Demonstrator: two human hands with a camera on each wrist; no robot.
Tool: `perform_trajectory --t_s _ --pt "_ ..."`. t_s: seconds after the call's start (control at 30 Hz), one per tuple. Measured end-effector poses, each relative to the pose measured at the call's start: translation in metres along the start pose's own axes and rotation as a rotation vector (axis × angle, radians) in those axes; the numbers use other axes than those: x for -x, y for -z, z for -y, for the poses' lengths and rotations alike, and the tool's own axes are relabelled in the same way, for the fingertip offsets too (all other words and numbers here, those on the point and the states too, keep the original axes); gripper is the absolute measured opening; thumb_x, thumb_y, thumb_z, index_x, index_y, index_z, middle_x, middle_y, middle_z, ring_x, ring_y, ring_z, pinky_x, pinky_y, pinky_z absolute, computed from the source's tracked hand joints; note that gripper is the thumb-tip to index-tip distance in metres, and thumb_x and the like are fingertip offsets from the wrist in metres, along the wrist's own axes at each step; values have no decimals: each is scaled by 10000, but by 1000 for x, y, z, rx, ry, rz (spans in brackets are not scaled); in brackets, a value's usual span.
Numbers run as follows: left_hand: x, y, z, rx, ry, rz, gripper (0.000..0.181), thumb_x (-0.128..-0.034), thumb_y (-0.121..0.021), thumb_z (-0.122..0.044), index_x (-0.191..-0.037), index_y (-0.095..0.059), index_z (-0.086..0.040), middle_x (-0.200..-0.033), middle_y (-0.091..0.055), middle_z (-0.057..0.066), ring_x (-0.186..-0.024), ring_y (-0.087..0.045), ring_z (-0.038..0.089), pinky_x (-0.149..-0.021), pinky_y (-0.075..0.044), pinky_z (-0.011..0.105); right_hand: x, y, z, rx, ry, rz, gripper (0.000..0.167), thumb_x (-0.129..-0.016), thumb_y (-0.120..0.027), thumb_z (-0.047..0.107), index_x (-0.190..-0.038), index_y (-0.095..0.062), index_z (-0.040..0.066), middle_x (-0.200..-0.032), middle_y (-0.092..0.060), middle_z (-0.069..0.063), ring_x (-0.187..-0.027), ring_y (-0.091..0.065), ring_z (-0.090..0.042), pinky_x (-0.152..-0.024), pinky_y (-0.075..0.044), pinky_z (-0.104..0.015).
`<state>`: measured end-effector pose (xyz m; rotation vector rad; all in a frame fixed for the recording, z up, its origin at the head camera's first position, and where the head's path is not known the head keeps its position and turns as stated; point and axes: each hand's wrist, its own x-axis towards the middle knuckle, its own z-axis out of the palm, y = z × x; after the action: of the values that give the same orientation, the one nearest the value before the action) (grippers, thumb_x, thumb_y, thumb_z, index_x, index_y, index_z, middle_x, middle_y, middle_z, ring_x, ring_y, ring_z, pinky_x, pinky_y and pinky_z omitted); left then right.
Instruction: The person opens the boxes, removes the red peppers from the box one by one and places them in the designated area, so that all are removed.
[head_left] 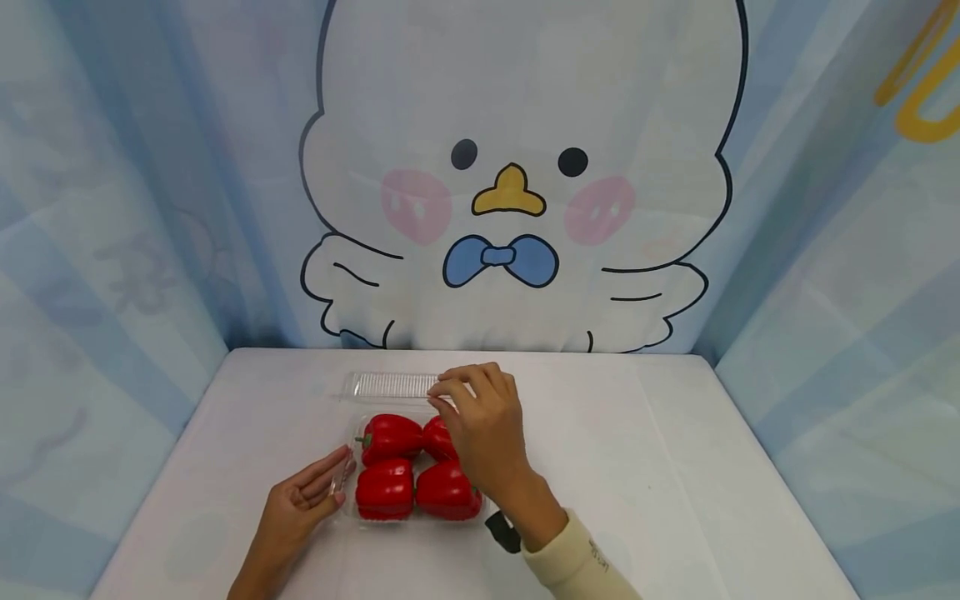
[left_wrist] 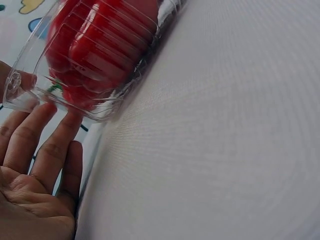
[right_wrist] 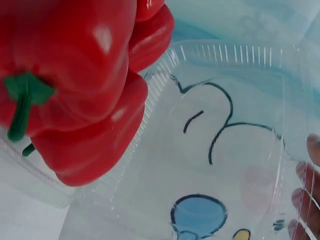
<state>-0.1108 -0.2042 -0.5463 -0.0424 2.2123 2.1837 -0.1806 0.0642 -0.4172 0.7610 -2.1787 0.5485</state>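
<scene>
Several red bell peppers (head_left: 390,439) sit in a clear plastic clamshell box (left_wrist: 37,65) on the table. In the head view my left hand (head_left: 296,504) holds the box's left rim, thumb toward the front and fingers along the side; the left wrist view shows the fingertips at the rim. The transparent lid (right_wrist: 200,150) stands raised at the far side, its ridged edge (head_left: 393,385) showing. My right hand (head_left: 483,429) pinches that edge between thumb and fingers, above the peppers, and partly hides the far right one. Green stems show on some peppers.
A white-covered table (head_left: 637,467) extends to both sides of the box. Behind it hangs a curtain (head_left: 510,317) with a cartoon bird, and light blue curtains (head_left: 840,292) stand along the sides. A black strap (head_left: 502,532) is at my right wrist.
</scene>
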Motion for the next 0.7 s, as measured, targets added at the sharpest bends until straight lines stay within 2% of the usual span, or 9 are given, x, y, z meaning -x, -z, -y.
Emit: perform_trajectory --t_s 0.3,0.47,0.7 --pt "0 0 4 9 -42 1 650 -953 -777 -35 -1529 -496 77 -1391 -654 -242 -1255 -623 -100 -955 -568 126 -1 4 -23 -53 -73 -83 163 -882 -886 163 -1021 -804 140 -1021 -740 -53 -963 -601 -214 -820 -504 -372" --pt "0 1 5 32 -63 9 630 -960 -755 3 -1523 -490 97 -1399 -657 -231 -1269 -621 -87 -961 -573 138 -2 7 -35 -113 -102 -109 187 -881 -879 122 -1046 -791 122 -1019 -724 -70 -964 -587 -242 -822 -482 -381" --pt "1 0 4 15 -57 8 631 -968 -766 -53 -1526 -499 74 -1443 -651 -183 -1268 -622 -95 -969 -557 118 0 11 -48 -221 -177 -83 204 -910 -842 85 -1094 -754 100 -1113 -683 -77 -1048 -598 -243 -895 -550 -371"
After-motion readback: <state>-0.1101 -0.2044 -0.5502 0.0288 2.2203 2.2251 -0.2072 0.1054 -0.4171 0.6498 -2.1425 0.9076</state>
